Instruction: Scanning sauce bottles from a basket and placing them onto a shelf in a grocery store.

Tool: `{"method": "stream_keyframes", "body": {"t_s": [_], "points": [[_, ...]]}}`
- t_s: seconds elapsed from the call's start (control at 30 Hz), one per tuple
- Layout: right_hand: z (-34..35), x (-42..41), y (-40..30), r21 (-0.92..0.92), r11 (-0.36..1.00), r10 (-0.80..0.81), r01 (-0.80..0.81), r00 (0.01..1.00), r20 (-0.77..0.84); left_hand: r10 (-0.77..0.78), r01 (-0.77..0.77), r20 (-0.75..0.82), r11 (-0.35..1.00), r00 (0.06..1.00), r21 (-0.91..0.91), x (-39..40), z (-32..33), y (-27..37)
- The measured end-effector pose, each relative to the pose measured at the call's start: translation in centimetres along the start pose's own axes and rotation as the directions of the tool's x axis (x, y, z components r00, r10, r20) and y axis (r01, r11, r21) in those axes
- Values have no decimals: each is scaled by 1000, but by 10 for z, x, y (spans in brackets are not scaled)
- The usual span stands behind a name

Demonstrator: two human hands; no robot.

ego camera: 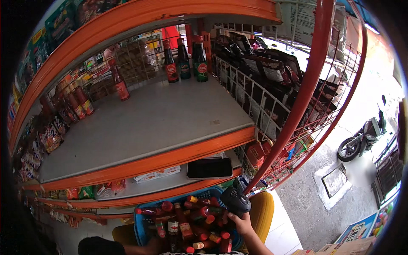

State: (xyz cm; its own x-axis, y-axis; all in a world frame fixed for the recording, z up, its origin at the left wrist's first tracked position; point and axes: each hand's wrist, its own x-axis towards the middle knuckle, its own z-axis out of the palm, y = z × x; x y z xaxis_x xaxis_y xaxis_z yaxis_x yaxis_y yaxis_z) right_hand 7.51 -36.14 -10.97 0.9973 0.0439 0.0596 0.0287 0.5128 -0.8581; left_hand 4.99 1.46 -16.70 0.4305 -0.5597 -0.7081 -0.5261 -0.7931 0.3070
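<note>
A blue plastic basket (138, 220) full of sauce bottles (184, 223) with red and yellow caps sits low before me on a yellow chair (266, 216). My right hand (240, 223) is at its right side, thumb up, against a black rounded device (236, 201); whether the fingers grip it is hidden. My left hand (154, 245) is dark and blurred at the basket's lower left, near a dark bottle with a white label (173, 231). On the grey shelf (159, 124) above, three sauce bottles (184, 62) stand at the back right, another (119, 83) stands left of them, and several are farther left.
Orange shelf edges (159, 165) run above the basket. A dark-screened phone or tablet (209, 168) lies on the lower shelf. Noodle packets (51, 138) line the left. A wire rack with dark packets (267, 70) and a red post (299, 95) stand right. Outside is a motorcycle (363, 140).
</note>
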Motion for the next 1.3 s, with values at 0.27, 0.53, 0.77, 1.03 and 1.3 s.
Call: {"method": "stream_keyframes", "body": {"t_s": [0.27, 0.53, 0.77, 1.03, 1.3], "points": [[-4, 0, 3, -21, 999, 36, -36, 999, 10, -26, 23, 56, 998, 998, 55, -3, -6, -1], [-6, 0, 4, -210, 977, -50, 49, 999, 0, -43, 34, 66, 991, 997, 132, 4, -15, -7], [-5, 0, 0, -309, 950, -46, 43, 999, -3, -59, 56, 9, 978, 998, 202, 7, 5, -13], [-7, 2, 4, -188, 982, 13, -17, 1000, -18, 89, -114, 85, 917, 992, 381, -34, -16, 2], [-3, 4, 11, -80, 996, 22, -31, 994, -109, 10, -2, -103, 997, 995, 79, -82, -62, 34]]}}
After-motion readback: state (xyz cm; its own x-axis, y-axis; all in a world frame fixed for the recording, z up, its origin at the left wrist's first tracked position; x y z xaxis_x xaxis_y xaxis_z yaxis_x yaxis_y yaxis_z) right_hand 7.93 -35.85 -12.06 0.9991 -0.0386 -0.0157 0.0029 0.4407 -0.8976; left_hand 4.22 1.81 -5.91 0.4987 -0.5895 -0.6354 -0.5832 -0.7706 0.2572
